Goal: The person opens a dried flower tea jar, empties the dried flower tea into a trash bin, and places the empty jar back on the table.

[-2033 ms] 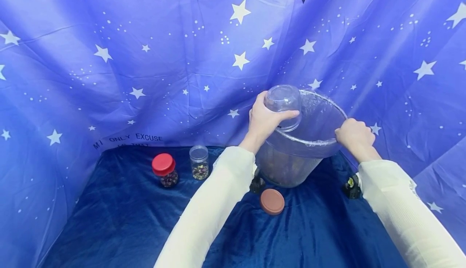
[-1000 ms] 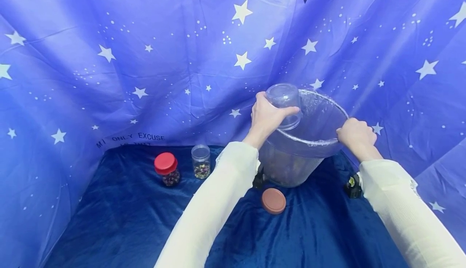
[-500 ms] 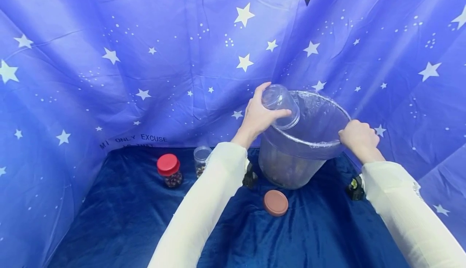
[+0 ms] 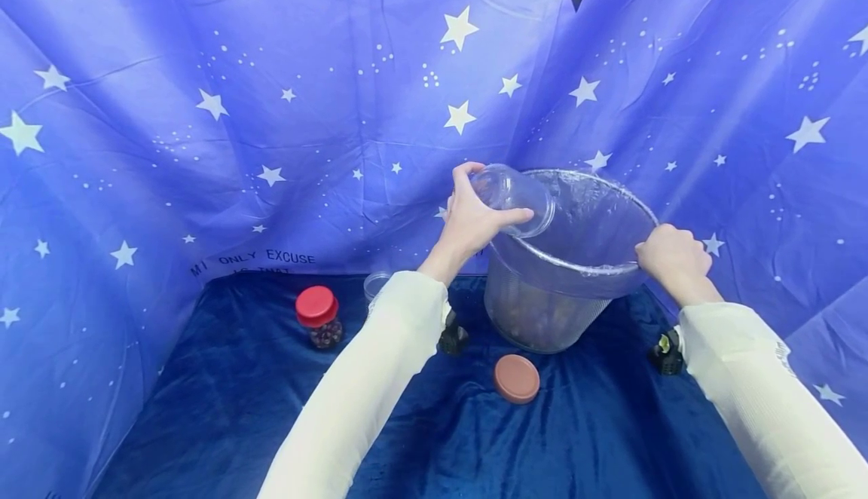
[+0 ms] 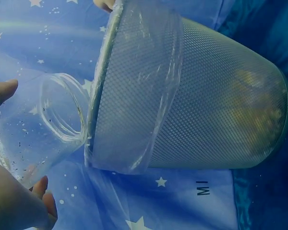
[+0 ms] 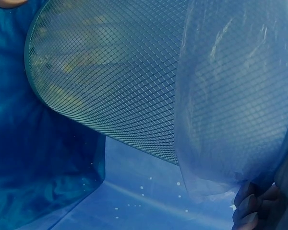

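My left hand (image 4: 468, 216) holds a clear jar (image 4: 517, 196) at the near-left rim of a mesh waste bin (image 4: 542, 307). The jar lies tilted on its side, its lidless mouth facing the bin's opening. In the left wrist view, small dark specks cling inside the jar (image 5: 29, 132). A clear plastic bag (image 5: 141, 86) lines the bin and folds down over the rim. On the right, my right hand (image 4: 674, 259) grips the bin's rim through that bag. Yellowish contents (image 5: 259, 100) show blurred through the mesh near the bottom.
A red-lidded jar (image 4: 317, 307) with dark pieces inside stands on the blue cloth (image 4: 224, 393) at left. Beside it, another clear jar (image 4: 376, 285) is mostly hidden by my left sleeve. A brown lid (image 4: 517, 379) lies before the bin. A starry curtain (image 4: 366, 107) hangs behind.
The jar in my left hand has turned from nearly upside down to more sideways and shifted slightly left. My left sleeve now covers most of the second clear jar. My right hand stays on the rim.
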Motion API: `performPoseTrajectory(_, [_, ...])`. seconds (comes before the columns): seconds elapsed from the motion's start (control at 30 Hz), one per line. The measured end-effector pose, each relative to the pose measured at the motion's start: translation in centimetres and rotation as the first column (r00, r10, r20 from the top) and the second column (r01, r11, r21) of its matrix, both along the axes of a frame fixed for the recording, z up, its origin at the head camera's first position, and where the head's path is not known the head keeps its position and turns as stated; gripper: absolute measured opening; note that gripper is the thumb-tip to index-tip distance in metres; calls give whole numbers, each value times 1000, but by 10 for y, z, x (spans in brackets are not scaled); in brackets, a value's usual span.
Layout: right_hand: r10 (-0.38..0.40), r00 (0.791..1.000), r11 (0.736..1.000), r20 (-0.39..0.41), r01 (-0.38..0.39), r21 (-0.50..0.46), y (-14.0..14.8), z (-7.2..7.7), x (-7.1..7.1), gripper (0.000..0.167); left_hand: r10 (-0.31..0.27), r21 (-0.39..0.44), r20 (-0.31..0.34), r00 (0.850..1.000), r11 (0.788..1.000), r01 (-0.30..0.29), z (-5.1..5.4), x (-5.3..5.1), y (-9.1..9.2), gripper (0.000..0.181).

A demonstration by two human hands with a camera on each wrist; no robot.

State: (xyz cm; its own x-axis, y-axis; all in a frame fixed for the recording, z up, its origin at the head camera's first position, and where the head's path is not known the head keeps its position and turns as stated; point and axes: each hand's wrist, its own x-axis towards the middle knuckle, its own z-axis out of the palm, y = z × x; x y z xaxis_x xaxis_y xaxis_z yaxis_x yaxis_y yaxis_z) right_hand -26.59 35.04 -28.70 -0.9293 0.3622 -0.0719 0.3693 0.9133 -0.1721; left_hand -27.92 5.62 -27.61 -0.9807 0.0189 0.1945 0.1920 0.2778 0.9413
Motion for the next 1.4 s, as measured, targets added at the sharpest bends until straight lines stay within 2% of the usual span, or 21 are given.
performPoseTrajectory(0.17, [1,1000,1000,9,-1,1,1,1,1,58,-15,-21,28,1000,1000,15,-1,1,-7,93])
performPoseTrajectory(0.47, [7,1000,1000,13,-7,3,2,0,0,59,-65,-2,23,998,998,65,-6,0,-19,95])
performPoseTrajectory(0.87, [8,1000,1000,3,-8,-2,4,0,3,56,-115,20,8,993,993,115,-13,5,-28,94])
performPoseTrajectory(1.13, [7,1000,1000,9,-6,-3,4,-1,2,57,-117,-47,30,993,992,118,-21,6,-39,85])
performPoseTrajectory(1.4, [16,1000,1000,-2,-16,-2,2,-2,-2,58,-107,-162,31,994,980,111,-23,6,-51,85])
